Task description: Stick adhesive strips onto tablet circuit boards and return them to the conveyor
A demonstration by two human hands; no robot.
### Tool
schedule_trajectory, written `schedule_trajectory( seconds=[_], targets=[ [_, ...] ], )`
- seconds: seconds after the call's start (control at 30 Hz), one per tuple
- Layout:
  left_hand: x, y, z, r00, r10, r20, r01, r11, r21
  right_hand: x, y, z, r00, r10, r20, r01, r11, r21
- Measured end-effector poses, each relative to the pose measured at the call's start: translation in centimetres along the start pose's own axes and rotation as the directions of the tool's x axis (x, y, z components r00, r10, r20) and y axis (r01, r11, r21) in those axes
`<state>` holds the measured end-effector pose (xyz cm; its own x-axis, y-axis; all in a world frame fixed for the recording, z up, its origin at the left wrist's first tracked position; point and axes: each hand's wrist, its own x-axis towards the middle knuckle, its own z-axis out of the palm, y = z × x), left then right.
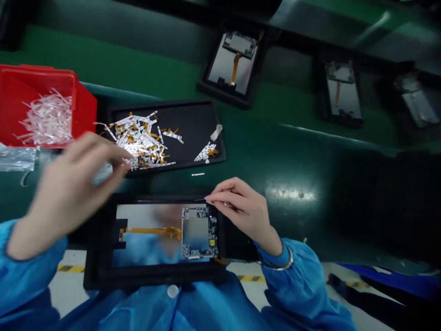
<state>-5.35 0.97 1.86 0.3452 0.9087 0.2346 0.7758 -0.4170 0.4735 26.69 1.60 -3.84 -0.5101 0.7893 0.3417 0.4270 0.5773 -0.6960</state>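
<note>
My left hand [79, 179], blurred by motion, is over the left end of a black tray [193, 124]. Its thumb and forefinger come together at a pile of small white-and-orange flex strips [144, 142]; what they pinch is hidden. My right hand [241, 207] is closed on a thin metal tool, seemingly tweezers [199, 200], at the upper right corner of a tablet-like unit. This unit lies in a black frame [155, 278], with a mirror-like back panel [148, 250], a circuit board [195, 232] and an orange ribbon cable [151, 231].
A red bin [84, 110] of thin white strips stands at the left, by clear plastic bags [17, 158]. One white strip [198, 174] lies below the tray. Similar units [229, 69] sit along the green surface behind. Someone's legs [372, 294] show at lower right.
</note>
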Motion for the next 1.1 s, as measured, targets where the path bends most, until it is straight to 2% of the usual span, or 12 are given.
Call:
schedule_trajectory(
  seconds=[0.07,0.13,0.2,0.3,0.47,0.53,0.63,0.7,0.77,0.9,1.0,1.1],
  targets=[
    [0.2,1.7,2.6,0.994,0.096,0.050,-0.094,0.995,-0.028,-0.1,-0.2,0.1,1.000,0.001,0.008,-0.001,0.999,-0.035],
    [0.5,2.9,4.6,0.971,0.200,0.129,-0.181,0.973,-0.144,-0.1,-0.3,0.1,0.999,-0.004,0.032,0.005,0.999,-0.051],
    [0.7,3.4,5.8,0.960,0.219,0.173,-0.178,0.958,-0.227,-0.1,-0.3,0.3,0.998,-0.007,0.066,0.012,0.998,-0.069],
    [0.6,3.4,6.4,0.947,0.238,0.215,-0.170,0.941,-0.292,0.0,-0.4,0.4,0.996,-0.025,0.089,0.039,0.987,-0.154],
    [0.0,3.0,6.4,0.887,0.398,0.233,-0.357,0.912,-0.201,0.2,-0.9,-0.2,0.989,-0.041,0.139,0.083,0.948,-0.307],
    [-0.1,3.0,6.5,0.878,0.409,0.248,-0.379,0.911,-0.160,0.0,-1.0,-0.7,0.980,-0.006,0.197,0.079,0.929,-0.362],
    [-0.1,3.2,6.7,0.890,0.366,0.272,-0.335,0.930,-0.153,-0.5,-1.0,-1.4,0.961,0.054,0.272,0.060,0.917,-0.394],
    [0.0,3.2,6.7,0.898,0.327,0.293,-0.283,0.942,-0.182,-0.8,-1.0,-2.1,0.947,0.068,0.315,0.029,0.955,-0.295],
    [0.2,3.2,6.5,0.903,0.282,0.323,-0.213,0.949,-0.234,-0.8,-1.1,-2.9,0.949,0.098,0.298,-0.063,0.990,-0.125],
    [0.1,3.4,6.3,0.921,0.238,0.309,-0.167,0.956,-0.239,-0.6,-1.8,-3.9,0.966,0.259,0.022,-0.258,0.948,0.187],
    [-0.1,4.3,6.6,0.931,0.243,0.273,-0.218,0.969,-0.117,-0.3,-1.8,-3.4,0.907,0.405,-0.113,-0.352,0.879,0.322],
    [0.2,5.4,7.3,0.935,0.233,0.267,-0.241,0.971,-0.004,0.0,-1.3,-2.3,0.827,0.562,-0.013,-0.480,0.718,0.504]
  ],
)
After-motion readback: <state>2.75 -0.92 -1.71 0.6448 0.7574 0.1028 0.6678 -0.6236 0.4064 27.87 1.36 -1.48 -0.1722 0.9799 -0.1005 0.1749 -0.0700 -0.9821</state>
